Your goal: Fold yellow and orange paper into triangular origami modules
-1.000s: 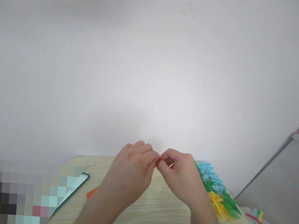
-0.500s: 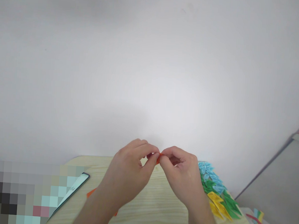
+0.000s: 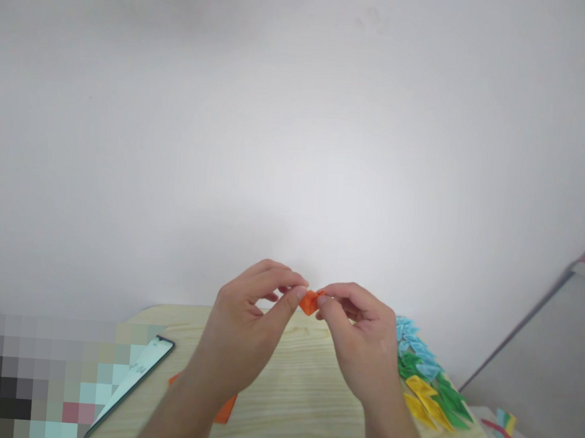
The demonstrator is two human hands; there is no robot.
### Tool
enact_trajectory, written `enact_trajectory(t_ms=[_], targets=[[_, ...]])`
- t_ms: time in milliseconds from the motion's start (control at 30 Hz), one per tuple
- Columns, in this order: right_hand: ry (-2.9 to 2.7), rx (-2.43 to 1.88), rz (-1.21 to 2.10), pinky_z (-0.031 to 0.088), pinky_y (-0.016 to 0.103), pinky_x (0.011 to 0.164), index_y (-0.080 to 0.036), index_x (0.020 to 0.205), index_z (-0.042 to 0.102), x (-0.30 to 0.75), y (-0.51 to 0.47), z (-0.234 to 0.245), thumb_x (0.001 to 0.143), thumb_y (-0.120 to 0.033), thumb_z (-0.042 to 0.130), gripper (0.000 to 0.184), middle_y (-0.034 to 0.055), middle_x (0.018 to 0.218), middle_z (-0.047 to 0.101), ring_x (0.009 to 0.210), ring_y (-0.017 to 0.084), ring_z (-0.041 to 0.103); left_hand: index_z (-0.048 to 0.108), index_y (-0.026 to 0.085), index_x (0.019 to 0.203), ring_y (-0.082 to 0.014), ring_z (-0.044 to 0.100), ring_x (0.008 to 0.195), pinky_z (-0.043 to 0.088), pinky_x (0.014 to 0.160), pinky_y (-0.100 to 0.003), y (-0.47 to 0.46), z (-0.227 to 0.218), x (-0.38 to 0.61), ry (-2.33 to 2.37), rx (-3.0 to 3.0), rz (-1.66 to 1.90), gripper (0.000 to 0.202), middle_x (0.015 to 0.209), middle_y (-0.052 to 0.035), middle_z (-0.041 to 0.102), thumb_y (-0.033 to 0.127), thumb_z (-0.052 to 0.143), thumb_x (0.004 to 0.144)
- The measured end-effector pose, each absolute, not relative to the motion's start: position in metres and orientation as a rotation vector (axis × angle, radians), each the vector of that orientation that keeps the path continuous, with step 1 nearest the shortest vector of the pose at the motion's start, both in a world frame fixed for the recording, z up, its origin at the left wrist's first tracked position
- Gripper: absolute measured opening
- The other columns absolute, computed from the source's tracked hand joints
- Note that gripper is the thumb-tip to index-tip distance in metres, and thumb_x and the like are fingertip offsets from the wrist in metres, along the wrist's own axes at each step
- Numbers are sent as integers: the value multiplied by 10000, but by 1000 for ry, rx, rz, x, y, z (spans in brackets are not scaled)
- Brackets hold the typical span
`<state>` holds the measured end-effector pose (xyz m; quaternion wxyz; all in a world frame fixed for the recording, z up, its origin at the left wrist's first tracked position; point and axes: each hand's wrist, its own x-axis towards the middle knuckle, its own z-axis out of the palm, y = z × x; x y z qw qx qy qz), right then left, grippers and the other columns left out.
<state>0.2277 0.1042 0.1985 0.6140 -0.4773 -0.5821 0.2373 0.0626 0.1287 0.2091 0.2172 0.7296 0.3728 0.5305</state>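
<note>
A small folded piece of orange paper (image 3: 309, 303) is held up between my two hands, just above the far edge of the table. My left hand (image 3: 258, 317) pinches its left side between thumb and fingers. At the right side, my right hand (image 3: 357, 330) grips it with thumb and forefinger. More orange paper (image 3: 226, 409) lies on the table, partly hidden under my left forearm.
Folded paper pieces in light blue (image 3: 416, 344), green (image 3: 453, 400) and yellow (image 3: 427, 400) lie along the table's right edge. A phone (image 3: 134, 375) rests at the left. Behind the wooden table (image 3: 305, 393) rises a white wall. Paper strips (image 3: 503, 427) sit lower right.
My hands have moved slightly apart, and more of the orange paper shows between the fingertips. My left forearm has shifted, uncovering more of the orange paper on the table.
</note>
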Motion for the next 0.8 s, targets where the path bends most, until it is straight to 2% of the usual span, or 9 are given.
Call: enact_trajectory(t_ms=[133, 333, 500, 667, 800], targets=[[-1242, -1026, 617, 577, 329, 722, -207, 894, 789, 226, 103, 201, 897, -270, 730, 86, 35, 816, 791, 745, 200, 729, 755, 250, 980, -177, 702, 915, 591, 791, -285, 128, 207, 65, 966, 1871, 1539, 104, 977, -12, 760, 307, 668, 975], [-1095, -885, 746, 603, 357, 713, -214, 972, 768, 221, 104, 200, 903, -352, 758, 155, 49, 853, 809, 749, 211, 745, 762, 229, 988, -172, 730, 845, 601, 788, -286, 124, 205, 79, 969, 1625, 1770, 107, 938, -12, 792, 318, 733, 937], [-1114, -848, 824, 609, 354, 720, -219, 985, 760, 220, 106, 198, 915, -340, 749, 140, 47, 881, 808, 789, 213, 748, 755, 226, 983, -160, 725, 815, 597, 772, -280, 123, 208, 85, 971, 1520, 1914, 80, 918, -2, 788, 290, 725, 944], [-1240, -911, 882, 605, 332, 732, -217, 918, 772, 229, 107, 200, 884, -287, 748, 82, 32, 855, 782, 830, 209, 716, 744, 257, 1006, -154, 711, 893, 563, 842, -283, 128, 203, 74, 1001, 1838, 1808, 76, 970, 10, 767, 245, 676, 975], [-1286, -935, 1012, 610, 335, 698, -188, 836, 759, 234, 106, 205, 923, -390, 698, 228, 49, 814, 762, 797, 211, 713, 728, 252, 1013, -143, 686, 909, 536, 830, -271, 127, 204, 66, 927, 2094, 1683, 117, 975, 9, 742, 175, 643, 986]])
